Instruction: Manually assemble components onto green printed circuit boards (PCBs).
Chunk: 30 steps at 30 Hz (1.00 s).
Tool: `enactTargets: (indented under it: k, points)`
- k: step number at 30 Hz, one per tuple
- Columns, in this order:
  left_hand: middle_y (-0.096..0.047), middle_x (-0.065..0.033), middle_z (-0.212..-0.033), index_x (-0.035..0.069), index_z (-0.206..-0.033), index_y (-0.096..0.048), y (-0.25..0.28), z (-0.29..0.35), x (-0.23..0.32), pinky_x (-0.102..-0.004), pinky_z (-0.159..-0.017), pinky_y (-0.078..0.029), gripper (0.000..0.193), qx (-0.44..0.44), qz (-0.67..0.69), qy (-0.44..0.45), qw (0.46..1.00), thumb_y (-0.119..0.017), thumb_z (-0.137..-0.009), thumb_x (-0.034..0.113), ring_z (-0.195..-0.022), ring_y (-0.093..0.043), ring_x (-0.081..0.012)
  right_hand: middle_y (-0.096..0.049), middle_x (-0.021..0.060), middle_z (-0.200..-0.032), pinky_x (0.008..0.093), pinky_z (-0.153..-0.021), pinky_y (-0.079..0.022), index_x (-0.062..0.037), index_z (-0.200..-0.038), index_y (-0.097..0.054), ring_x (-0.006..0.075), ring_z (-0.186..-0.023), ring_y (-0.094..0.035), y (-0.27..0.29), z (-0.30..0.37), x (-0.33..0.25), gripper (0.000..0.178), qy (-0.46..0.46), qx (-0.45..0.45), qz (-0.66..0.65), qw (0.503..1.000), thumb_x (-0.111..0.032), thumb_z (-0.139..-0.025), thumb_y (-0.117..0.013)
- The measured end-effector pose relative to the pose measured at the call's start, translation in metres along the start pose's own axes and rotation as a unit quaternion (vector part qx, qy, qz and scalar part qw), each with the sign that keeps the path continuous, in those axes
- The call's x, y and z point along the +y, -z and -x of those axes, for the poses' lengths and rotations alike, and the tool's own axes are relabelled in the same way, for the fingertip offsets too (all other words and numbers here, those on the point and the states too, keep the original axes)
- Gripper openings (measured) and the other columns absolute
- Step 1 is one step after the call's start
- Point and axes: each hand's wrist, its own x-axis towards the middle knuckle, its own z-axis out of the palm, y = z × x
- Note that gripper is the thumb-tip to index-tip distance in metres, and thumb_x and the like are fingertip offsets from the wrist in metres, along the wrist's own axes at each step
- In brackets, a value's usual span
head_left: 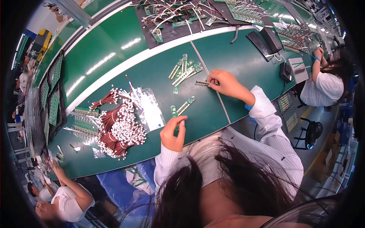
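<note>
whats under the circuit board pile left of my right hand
Green tabletop shows around the circuit boards; upper boards overlap lower ones; anything directly beneath is hidden.

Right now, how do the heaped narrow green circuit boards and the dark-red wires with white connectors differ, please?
The heaped narrow green circuit boards form a smaller pile than the dark-red wires with white connectors. The boards are straight strips; the wires are thin bundled strands. Both lie on the green table.

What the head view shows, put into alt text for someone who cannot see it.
A person's right-hand grip holds a narrow circuit strip over a green table; the left-hand grip is at another strip, perhaps touching it. More strips lie piled beyond, and reddish wire bundles with white connectors lie to the left.
</note>
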Motion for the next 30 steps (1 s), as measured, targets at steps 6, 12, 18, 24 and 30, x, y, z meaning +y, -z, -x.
enactTargets:
  k: [6, 12, 18, 24, 30]
  points:
    - [-0.06, -0.0196, -0.087, -0.007, -0.105, -0.051, 0.021, -0.07, -0.002, -0.0285, -0.06, -0.052, 0.032, -0.156, 0.443, 0.241, 0.849, -0.041, -0.092, 0.021, -0.07, -0.061, -0.0231, -0.054, 0.0031, -0.077, 0.0304, -0.061, -0.042, -0.0075, -0.08, -0.063, 0.0195, -0.069, -0.052, 0.009, 0.007, -0.066, 0.015, 0.362, 0.282, -0.001, 0.888, -0.003, -0.065, -0.064]
    - [-0.061, -0.0165, -0.081, -0.005, -0.109, -0.049, 0.014, -0.115, -0.014, -0.0261, -0.053, -0.05, 0.032, -0.313, 0.463, 0.132, 0.819, -0.045, -0.09, 0.02, -0.064, -0.061, -0.019, -0.058, 0.0048, -0.087, 0.0327, -0.07, -0.044, -0.0059, -0.091, -0.063, 0.0219, -0.081, -0.055, -0.005, -0.005, -0.064, 0.033, 0.418, 0.293, 0.11, 0.853, 0.0, -0.059, -0.064]
    - [-0.06, -0.0122, -0.078, -0.001, -0.108, -0.05, 0.012, -0.118, -0.036, -0.0244, -0.054, -0.047, 0.028, -0.179, 0.398, 0.101, 0.894, -0.047, -0.089, 0.019, -0.063, -0.059, -0.016, -0.06, 0.0093, -0.09, 0.0279, -0.073, -0.044, -0.003, -0.093, -0.061, 0.0176, -0.084, -0.057, -0.013, -0.021, -0.071, 0.017, 0.162, 0.263, -0.191, 0.932, 0.0, -0.078, -0.055]
    - [-0.06, -0.0124, -0.075, -0.002, -0.105, -0.049, 0.007, -0.114, -0.045, -0.0257, -0.06, -0.046, 0.021, -0.108, 0.369, 0.043, 0.922, -0.045, -0.089, 0.011, -0.063, -0.058, -0.0165, -0.062, 0.0064, -0.085, 0.023, -0.064, -0.046, 0.0016, -0.093, -0.06, 0.0095, -0.074, -0.057, -0.028, -0.05, -0.083, 0.018, 0.09, 0.158, -0.396, 0.9, -0.012, -0.081, -0.058]
    - [-0.056, -0.0076, -0.073, -0.001, -0.096, -0.045, 0.005, -0.109, -0.048, -0.0224, -0.052, -0.042, 0.012, -0.063, 0.45, 0.04, 0.89, -0.039, -0.091, 0.009, -0.058, -0.053, -0.0118, -0.06, 0.0035, -0.081, 0.0217, -0.064, -0.044, 0.0024, -0.093, -0.058, 0.0078, -0.075, -0.055, -0.021, -0.066, -0.097, 0.02, 0.032, 0.026, -0.378, 0.925, -0.013, -0.082, -0.059]
